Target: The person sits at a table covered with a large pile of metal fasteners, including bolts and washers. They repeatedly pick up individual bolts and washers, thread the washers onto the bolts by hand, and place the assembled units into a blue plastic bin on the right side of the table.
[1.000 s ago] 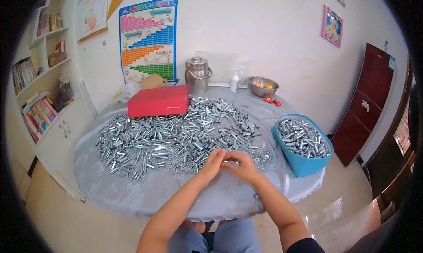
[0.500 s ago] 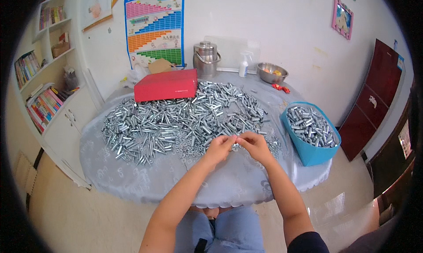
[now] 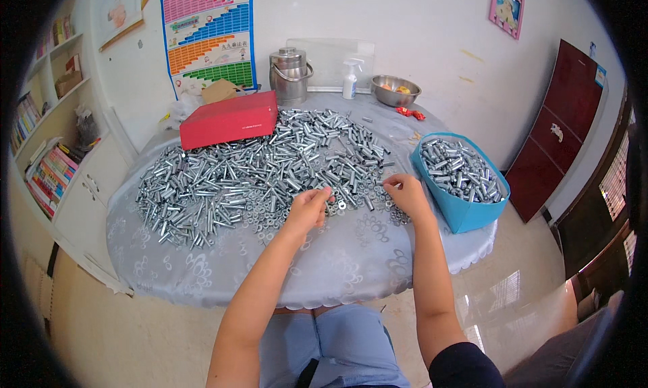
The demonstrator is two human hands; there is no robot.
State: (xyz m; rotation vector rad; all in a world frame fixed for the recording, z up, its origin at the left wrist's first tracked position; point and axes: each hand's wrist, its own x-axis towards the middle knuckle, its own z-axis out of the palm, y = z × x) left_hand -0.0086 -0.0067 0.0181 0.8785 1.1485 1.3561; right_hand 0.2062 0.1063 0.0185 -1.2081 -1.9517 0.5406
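A wide heap of short silvery metal tubes (image 3: 223, 178) covers the middle of the table, with small washers (image 3: 266, 216) scattered along its near edge. My left hand (image 3: 309, 209) is closed over that edge, thumb against the curled forefinger; anything between the fingertips is too small to make out. To its right, my right hand (image 3: 408, 195) is in a pinch at the heap's right end, its fingertips close to some tubes. What it pinches cannot be made out. Beside my right hand stands a blue bin (image 3: 466, 216) filled with similar metal tubes.
A red box (image 3: 229, 121) rests on the back of the heap. Behind it are a lidded steel pot (image 3: 289, 77), a white spray bottle (image 3: 349, 83) and a steel bowl (image 3: 395, 94). Patterned grey cloth (image 3: 317, 266) covers the table, and a bookshelf (image 3: 74, 111) stands left.
My hands were together at the fingertips and are now apart. The right hand has moved toward the heap's right end near the bin. The whole view has shifted a little.
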